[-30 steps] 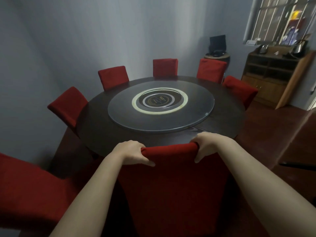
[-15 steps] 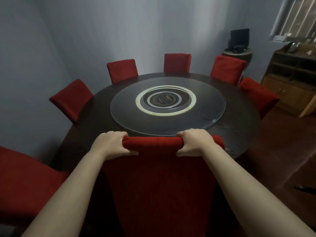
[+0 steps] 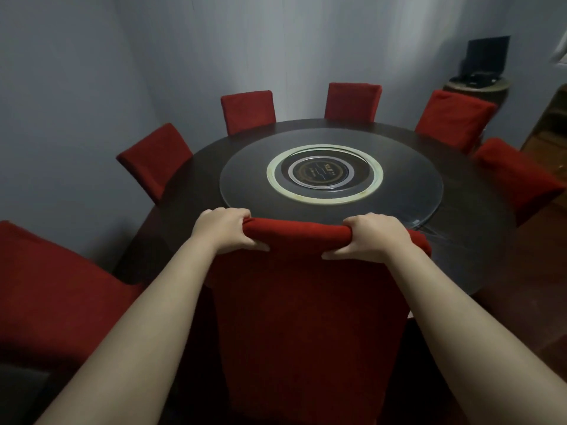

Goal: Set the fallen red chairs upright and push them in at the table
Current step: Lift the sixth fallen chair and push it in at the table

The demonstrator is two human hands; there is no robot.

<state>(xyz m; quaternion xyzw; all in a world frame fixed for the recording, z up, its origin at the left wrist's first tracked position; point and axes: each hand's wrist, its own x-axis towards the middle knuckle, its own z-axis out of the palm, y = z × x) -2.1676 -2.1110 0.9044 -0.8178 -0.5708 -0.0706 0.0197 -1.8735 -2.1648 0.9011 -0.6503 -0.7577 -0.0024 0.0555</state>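
1. Red chair [image 3: 306, 317], lower centre of the frame, stands upright at the near edge of the round dark table [image 3: 184, 194].
2. Left hand [image 3: 225, 231] and right hand [image 3: 372, 237] both grip its top rail, fingers curled over the far side, thumbs on the near face.
3. Glass turntable [image 3: 245, 191] lies on the table; its central emblem [image 3: 322, 173] bears writing too blurred to read.
4. Six other red chairs [image 3: 248, 110] ring the table, making seven in all.
5. Upper right, a dark screen [image 3: 486, 55] sits on a small round stand [image 3: 478, 87].
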